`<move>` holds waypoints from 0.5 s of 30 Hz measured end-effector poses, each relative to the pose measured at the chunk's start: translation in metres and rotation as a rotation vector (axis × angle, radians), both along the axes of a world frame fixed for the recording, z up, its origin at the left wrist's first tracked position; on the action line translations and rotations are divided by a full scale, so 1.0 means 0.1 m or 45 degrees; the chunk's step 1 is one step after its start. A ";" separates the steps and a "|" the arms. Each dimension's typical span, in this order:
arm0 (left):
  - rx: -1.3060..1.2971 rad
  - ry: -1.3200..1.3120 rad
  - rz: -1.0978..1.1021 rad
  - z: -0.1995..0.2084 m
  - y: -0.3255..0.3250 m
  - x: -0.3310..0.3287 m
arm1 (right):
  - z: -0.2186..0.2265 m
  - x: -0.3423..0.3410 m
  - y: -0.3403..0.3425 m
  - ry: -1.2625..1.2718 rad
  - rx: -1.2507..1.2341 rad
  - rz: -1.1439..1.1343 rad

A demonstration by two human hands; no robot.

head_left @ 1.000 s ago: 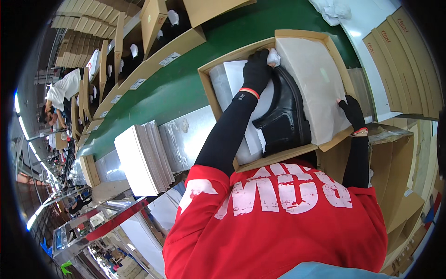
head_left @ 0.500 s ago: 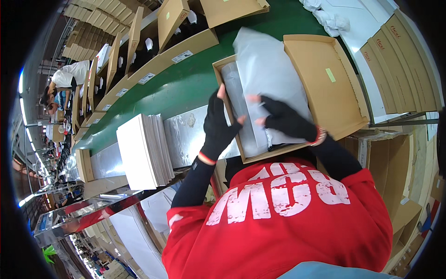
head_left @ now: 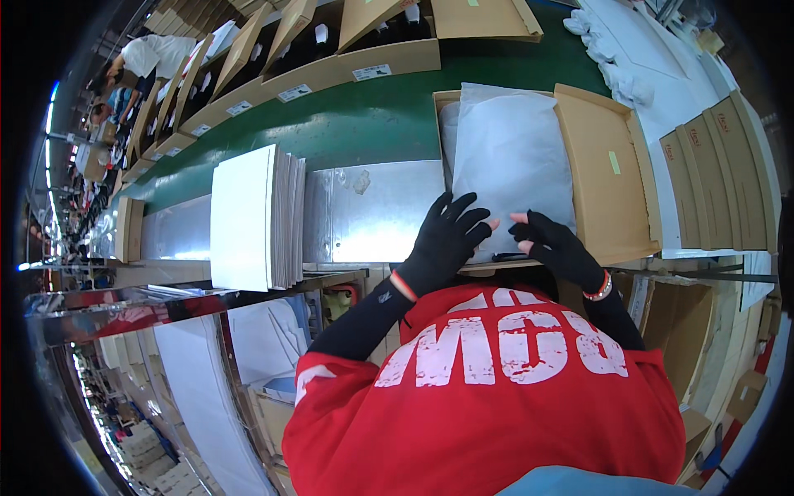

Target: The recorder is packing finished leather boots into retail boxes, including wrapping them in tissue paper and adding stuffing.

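An open brown cardboard box (head_left: 439,103) lies in front of me, its lid (head_left: 608,182) folded back to the right and bearing a small yellow-green sticker. Over most of its inside spreads a whitish translucent sheet (head_left: 513,157), paper or plastic, I cannot tell which. A greyish wrapped item (head_left: 448,136) shows at the left inner side. My left hand (head_left: 451,241), in a black fingerless glove, has its fingers spread over the sheet's near left corner. My right hand (head_left: 556,246), gloved alike, hovers by the near right part with bent fingers apart, holding nothing.
A stack of white boards (head_left: 248,215) stands on the metal bench strip (head_left: 389,198) to the left. Open boxes with dark contents (head_left: 356,66) line the far side of the green surface (head_left: 347,124). Closed brown boxes (head_left: 703,178) stand on the right beside crumpled white paper (head_left: 608,62).
The sheet's raised far end has come down and now lies flatter across the box. Both hands have moved toward the near edge. My view has turned, so the box looks straighter.
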State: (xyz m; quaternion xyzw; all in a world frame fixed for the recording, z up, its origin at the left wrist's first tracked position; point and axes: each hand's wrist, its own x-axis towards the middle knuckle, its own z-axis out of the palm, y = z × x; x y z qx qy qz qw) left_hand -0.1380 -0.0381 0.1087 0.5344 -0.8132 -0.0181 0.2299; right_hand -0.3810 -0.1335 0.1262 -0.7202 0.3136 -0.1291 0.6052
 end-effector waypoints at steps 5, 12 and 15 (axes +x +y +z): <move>0.187 0.014 -0.154 -0.18 -0.15 0.02 | -0.08 -0.15 -0.03 0.025 -0.299 -0.278; 0.046 0.395 -0.086 0.03 -0.06 -0.12 | -0.77 0.13 -0.19 0.093 -1.125 -0.076; -0.285 0.602 0.148 0.15 -0.18 -0.03 | -0.70 0.44 0.08 0.008 -0.740 0.236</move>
